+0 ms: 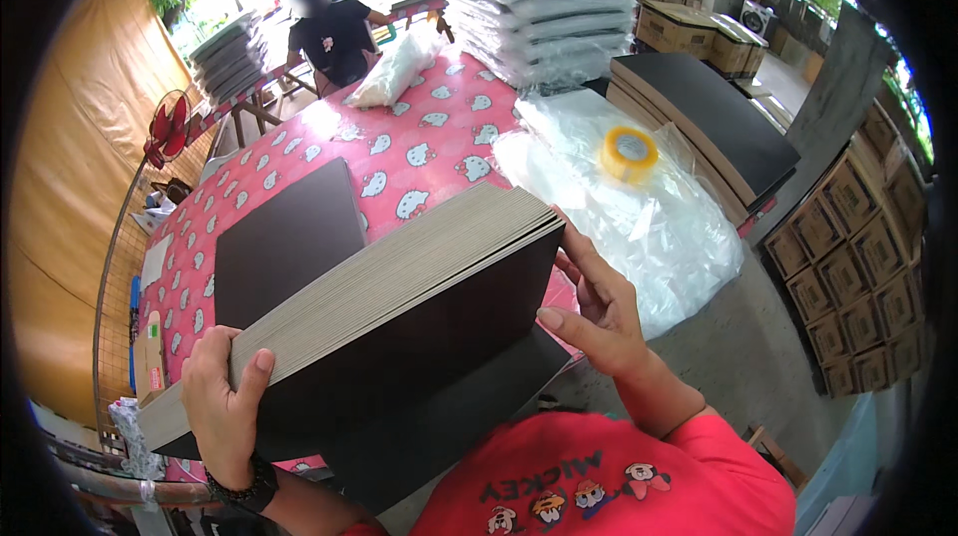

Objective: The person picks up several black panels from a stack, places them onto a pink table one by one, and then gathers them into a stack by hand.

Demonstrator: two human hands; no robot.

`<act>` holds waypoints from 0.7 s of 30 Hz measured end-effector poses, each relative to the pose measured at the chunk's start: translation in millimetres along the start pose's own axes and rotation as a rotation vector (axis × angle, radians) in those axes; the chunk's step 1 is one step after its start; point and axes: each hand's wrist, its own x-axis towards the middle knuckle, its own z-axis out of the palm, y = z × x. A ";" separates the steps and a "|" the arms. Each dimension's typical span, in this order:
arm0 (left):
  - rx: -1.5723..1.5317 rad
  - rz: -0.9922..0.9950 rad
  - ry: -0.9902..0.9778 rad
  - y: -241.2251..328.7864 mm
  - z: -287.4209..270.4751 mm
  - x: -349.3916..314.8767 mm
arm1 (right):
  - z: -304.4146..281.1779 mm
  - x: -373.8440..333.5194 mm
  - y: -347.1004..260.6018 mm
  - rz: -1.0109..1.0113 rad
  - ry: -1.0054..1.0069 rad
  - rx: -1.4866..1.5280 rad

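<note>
A thick stack of black boards with grey edges (399, 281) stands tilted on its side in front of me. My left hand (222, 401) grips its left end, with the thumb over the top edges. At the other end, my right hand (599, 306) holds the corner, fingers behind and thumb on the black face. A narrow gap shows between the front boards and the rest. Under the stack's near side lies another black board (449, 436), partly covered. Beyond the stack, a flat black board (289, 237) rests on the pink patterned tablecloth (439, 137).
Clear plastic bags (679, 247) lie at the right, with a roll of yellow tape (629, 155) on them. Plastic-wrapped stacks (544, 17) and black boards (709, 117) stand farther back. A person (334, 37) is at the far side. Cartons (858, 267) and a red fan (168, 127) flank the table.
</note>
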 end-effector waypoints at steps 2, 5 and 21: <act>0.003 -0.005 0.001 0.5 -1.0 -0.9 | -0.3 -1.2 -0.3 -0.017 -0.013 -0.023; 0.008 0.000 0.025 -0.9 -1.9 -2.4 | -2.2 -3.2 -0.2 -0.036 -0.030 -0.080; 0.032 -0.020 0.040 0.9 -2.3 -5.7 | -4.7 -9.9 3.5 -0.131 -0.035 -0.339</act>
